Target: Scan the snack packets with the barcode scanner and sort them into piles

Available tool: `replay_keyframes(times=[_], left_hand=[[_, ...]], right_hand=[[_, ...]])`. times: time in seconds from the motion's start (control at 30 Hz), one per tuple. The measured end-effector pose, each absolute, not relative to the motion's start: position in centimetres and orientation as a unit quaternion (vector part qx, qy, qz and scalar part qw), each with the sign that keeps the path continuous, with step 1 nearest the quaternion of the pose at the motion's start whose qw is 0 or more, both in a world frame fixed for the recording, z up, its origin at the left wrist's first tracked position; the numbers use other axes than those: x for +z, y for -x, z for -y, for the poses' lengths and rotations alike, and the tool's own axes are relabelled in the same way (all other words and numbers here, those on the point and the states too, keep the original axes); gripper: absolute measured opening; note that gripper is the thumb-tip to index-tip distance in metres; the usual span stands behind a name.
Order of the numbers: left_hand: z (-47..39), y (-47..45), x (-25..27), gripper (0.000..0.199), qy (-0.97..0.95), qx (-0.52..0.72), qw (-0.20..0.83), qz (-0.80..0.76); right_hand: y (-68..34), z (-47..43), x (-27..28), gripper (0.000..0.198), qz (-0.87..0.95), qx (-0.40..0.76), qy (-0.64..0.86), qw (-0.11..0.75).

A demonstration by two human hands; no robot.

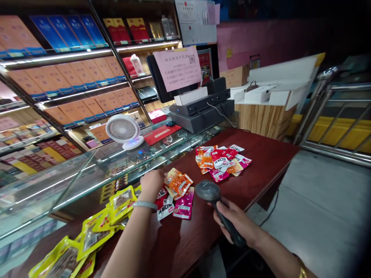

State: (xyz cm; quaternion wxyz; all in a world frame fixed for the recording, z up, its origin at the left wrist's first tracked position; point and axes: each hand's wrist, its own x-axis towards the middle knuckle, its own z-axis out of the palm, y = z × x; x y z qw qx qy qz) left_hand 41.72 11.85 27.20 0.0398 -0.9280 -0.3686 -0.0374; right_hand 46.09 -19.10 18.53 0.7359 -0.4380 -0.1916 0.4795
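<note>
My right hand (228,220) is wrapped round the handle of a dark grey barcode scanner (208,190). The scanner's head points up and left over the table. My left hand (153,184) is curled at the left edge of a small heap of snack packets (178,183), orange, red, white and magenta. Its fingertips are hidden behind the hand, so what they hold cannot be made out. A second heap of similar snack packets (222,160) lies farther back to the right. Left of my left forearm, larger yellow snack bags (95,231) overlap in a row.
All of these lie on a dark red table (261,154). Along its left runs a glass display counter (95,162) bearing a white fan (123,129) and a red folder (162,133). Behind stand a monitor (153,77) with a pink sign and boxed shelves. A metal railing (333,116) is at right.
</note>
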Motion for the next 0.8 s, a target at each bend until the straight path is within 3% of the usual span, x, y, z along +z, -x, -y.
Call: replay_keyframes(times=[0.1,0.27,0.4,0.5,0.67,0.8], left_hand=[[-10.7,-43.4,27.3,0.039,0.928,-0.103,0.086,0.348],[-6.1,-49.6,25.1,0.048,0.956,-0.061,-0.060,0.279],[-3.6,-53.9,23.2,0.053,0.957,-0.007,-0.120,0.264],[-3.3,-55.3,22.4,0.048,0.944,0.015,-0.156,0.291],[-4.9,-53.9,22.2,0.027,0.931,-0.055,-0.226,0.282],[-6.4,-50.3,22.1,0.024,0.922,-0.100,-0.295,0.231]], right_hand=[[-46.3,19.4,18.1,0.046,0.186,0.477,0.432,0.743],[-46.8,19.6,17.6,0.049,0.177,0.469,0.430,0.751],[-47.2,20.0,17.4,0.050,0.171,0.461,0.440,0.752],[-47.4,20.4,17.5,0.050,0.167,0.455,0.445,0.753],[-47.5,20.9,17.7,0.052,0.162,0.450,0.445,0.757],[-47.7,20.9,18.0,0.042,0.164,0.437,0.439,0.768]])
